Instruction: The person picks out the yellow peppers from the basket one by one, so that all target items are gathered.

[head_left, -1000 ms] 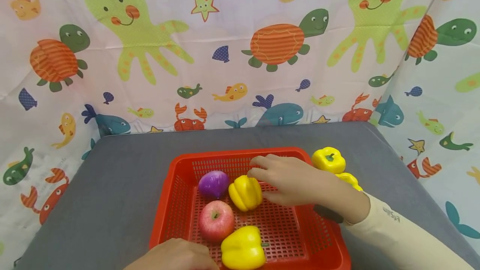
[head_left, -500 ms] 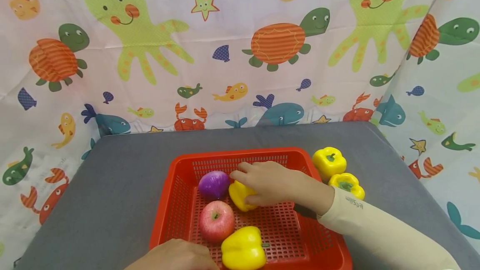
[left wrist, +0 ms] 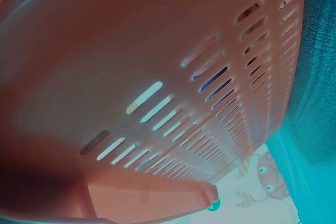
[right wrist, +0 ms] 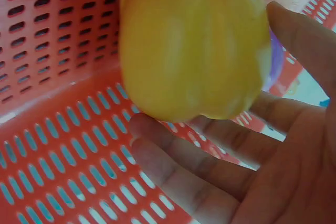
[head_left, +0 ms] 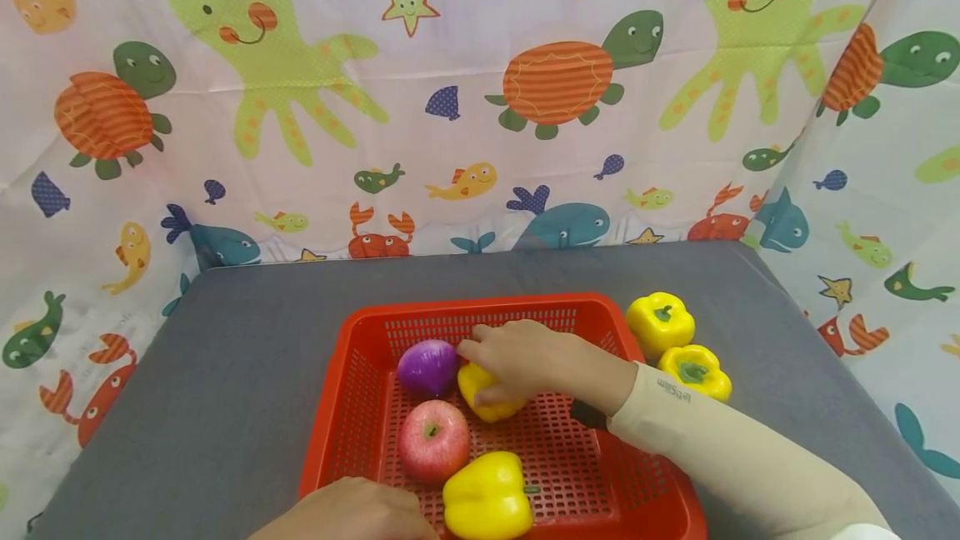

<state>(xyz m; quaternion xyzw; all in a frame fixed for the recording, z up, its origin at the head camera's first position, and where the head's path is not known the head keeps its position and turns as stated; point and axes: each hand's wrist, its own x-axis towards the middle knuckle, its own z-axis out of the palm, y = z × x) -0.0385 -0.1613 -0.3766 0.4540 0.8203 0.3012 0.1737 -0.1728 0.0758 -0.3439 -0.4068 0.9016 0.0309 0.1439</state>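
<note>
My right hand (head_left: 528,357) reaches into the red basket (head_left: 480,304) and holds a yellow bell pepper (head_left: 471,382) at its back. In the right wrist view the thumb lies against one side of that bell pepper (right wrist: 194,45), with the other fingers under it. My left hand (head_left: 348,513) grips the basket's near left rim; its fingertips are hidden. A purple onion (head_left: 427,368) lies left of the held pepper. In front of them sit a red apple (head_left: 433,442) and another yellow bell pepper (head_left: 487,497) on its side. Only the basket's slotted wall (left wrist: 173,77) fills the left wrist view.
Two more yellow bell peppers, one farther back (head_left: 662,323) and one nearer (head_left: 696,371), stand just outside the basket's right side. Grey cloth (head_left: 225,373) covers the table. Behind it hangs a curtain (head_left: 465,48) printed with sea animals.
My right hand has moved left and closed its fingers round the back yellow pepper, which is now partly hidden. The left hand stays at the rim.
</note>
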